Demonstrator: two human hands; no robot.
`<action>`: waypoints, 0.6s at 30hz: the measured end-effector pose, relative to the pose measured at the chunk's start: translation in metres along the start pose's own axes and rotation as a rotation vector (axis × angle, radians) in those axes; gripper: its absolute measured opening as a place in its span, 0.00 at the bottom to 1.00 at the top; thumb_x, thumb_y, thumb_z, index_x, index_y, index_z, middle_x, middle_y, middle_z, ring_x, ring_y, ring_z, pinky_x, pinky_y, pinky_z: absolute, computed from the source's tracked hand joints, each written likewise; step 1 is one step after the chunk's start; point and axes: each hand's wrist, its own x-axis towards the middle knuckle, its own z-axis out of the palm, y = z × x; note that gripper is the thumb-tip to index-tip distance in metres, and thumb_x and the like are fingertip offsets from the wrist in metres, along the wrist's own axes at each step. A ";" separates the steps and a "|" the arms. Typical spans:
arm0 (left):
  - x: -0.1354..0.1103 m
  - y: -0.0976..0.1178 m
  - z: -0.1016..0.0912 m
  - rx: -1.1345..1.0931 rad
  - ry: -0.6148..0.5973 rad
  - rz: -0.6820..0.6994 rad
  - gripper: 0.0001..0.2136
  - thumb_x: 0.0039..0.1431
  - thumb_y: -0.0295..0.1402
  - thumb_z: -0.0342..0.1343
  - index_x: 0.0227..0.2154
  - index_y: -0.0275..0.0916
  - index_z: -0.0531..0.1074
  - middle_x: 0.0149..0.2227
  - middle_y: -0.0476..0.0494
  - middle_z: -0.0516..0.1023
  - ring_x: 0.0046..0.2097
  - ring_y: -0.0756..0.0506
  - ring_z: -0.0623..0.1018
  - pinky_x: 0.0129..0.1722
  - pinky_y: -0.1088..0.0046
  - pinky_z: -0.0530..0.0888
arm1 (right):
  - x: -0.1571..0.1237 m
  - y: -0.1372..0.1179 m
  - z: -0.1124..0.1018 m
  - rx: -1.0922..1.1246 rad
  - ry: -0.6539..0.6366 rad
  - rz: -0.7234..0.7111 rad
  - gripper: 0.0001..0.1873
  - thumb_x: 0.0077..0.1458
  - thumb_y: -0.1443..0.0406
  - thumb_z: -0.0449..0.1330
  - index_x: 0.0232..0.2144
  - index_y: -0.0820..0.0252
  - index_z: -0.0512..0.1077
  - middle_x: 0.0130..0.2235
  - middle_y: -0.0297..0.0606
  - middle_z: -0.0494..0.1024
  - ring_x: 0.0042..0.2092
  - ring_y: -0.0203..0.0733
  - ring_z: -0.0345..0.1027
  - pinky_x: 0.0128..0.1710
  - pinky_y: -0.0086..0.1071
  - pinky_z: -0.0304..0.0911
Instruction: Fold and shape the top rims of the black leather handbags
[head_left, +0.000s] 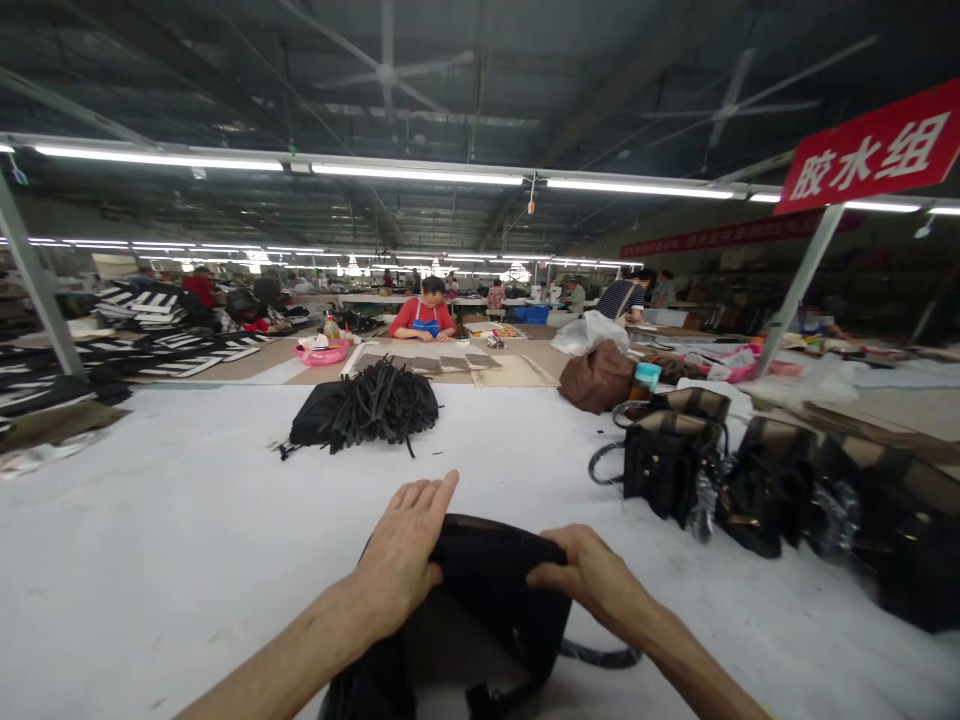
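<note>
A black handbag (499, 570) stands at the table's near edge with its mouth toward me, showing a dark brownish lining. My left hand (405, 540) lies across the left of its rim, fingers stretched out straight past the edge and thumb against the inside. At the rim's right corner, my right hand (585, 570) pinches the bag wall, thumb inside and fingers behind. A wrapped handle (600, 656) sticks out below my right hand. Down in the opening hangs a short dark strap (487, 700). The bag's lower part is cut off by the frame.
Farther up the white table (187, 520) lies a heap of black strips (386, 400). Several finished black bags (667, 460) line the right, near a brown bag (598, 377) and a teal-lidded jar (645, 380). A co-worker in red (424, 318) sits opposite, behind a pink basin (321, 352).
</note>
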 end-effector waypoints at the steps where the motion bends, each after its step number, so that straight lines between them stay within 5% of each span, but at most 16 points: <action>1: -0.003 -0.006 0.000 0.021 -0.004 0.049 0.42 0.36 0.23 0.55 0.58 0.38 0.44 0.55 0.42 0.58 0.55 0.41 0.56 0.56 0.67 0.49 | 0.002 0.005 -0.003 0.042 -0.028 -0.009 0.09 0.41 0.60 0.58 0.20 0.61 0.69 0.20 0.28 0.67 0.25 0.33 0.56 0.23 0.25 0.47; 4: -0.008 -0.020 -0.001 -0.007 -0.067 0.171 0.38 0.39 0.21 0.52 0.57 0.40 0.47 0.50 0.44 0.66 0.51 0.43 0.63 0.54 0.67 0.54 | 0.008 0.014 -0.011 0.128 -0.093 -0.025 0.10 0.41 0.60 0.58 0.21 0.62 0.70 0.19 0.28 0.66 0.24 0.32 0.55 0.23 0.25 0.47; 7: -0.008 -0.028 -0.003 -0.196 -0.064 0.057 0.35 0.44 0.25 0.52 0.57 0.43 0.46 0.47 0.46 0.69 0.46 0.45 0.68 0.48 0.71 0.61 | 0.010 0.014 -0.013 0.162 -0.109 -0.024 0.10 0.41 0.60 0.58 0.21 0.62 0.70 0.19 0.28 0.66 0.24 0.32 0.55 0.23 0.25 0.47; 10: 0.000 -0.032 -0.004 -0.327 -0.049 -0.057 0.28 0.45 0.31 0.55 0.52 0.46 0.57 0.43 0.51 0.72 0.43 0.46 0.70 0.44 0.74 0.64 | 0.009 0.011 -0.012 0.179 -0.114 -0.020 0.09 0.41 0.60 0.58 0.21 0.62 0.70 0.19 0.28 0.66 0.24 0.32 0.55 0.23 0.25 0.48; 13: 0.010 -0.034 -0.008 -0.330 -0.082 -0.053 0.18 0.44 0.36 0.56 0.42 0.47 0.68 0.41 0.52 0.74 0.43 0.45 0.70 0.44 0.74 0.64 | 0.007 0.007 -0.011 0.202 -0.143 -0.028 0.10 0.41 0.60 0.58 0.21 0.62 0.70 0.20 0.28 0.66 0.24 0.32 0.55 0.24 0.25 0.49; 18: 0.017 -0.035 -0.014 -0.358 -0.099 0.002 0.13 0.46 0.37 0.55 0.37 0.46 0.72 0.38 0.54 0.74 0.41 0.47 0.71 0.41 0.77 0.64 | 0.007 0.004 -0.013 0.201 -0.168 -0.052 0.10 0.42 0.60 0.57 0.21 0.62 0.69 0.20 0.28 0.65 0.24 0.32 0.54 0.23 0.24 0.49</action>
